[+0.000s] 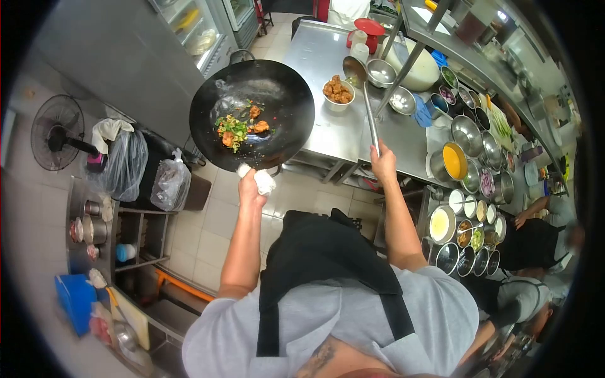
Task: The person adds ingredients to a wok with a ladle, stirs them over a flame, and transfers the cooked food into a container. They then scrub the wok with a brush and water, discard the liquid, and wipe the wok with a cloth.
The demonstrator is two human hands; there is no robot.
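Note:
My left hand [252, 184] grips the handle of a black wok [252, 113] through a white cloth [257, 179], holding it tilted in the air. Chopped vegetables and orange pieces [239, 129] lie in the wok. My right hand [382, 162] holds a long metal ladle [367, 104] by its handle. The ladle's bowl [354, 68] hovers beside a white bowl of fried chicken pieces [338, 93] on the steel table [315, 57].
Metal bowls and pots of sauces and ingredients [466, 189] crowd the counter at right. A co-worker's arm [535, 208] reaches there. A floor fan [58, 132] and bagged bins [126, 167] stand left, beside a shelf with containers [94, 230].

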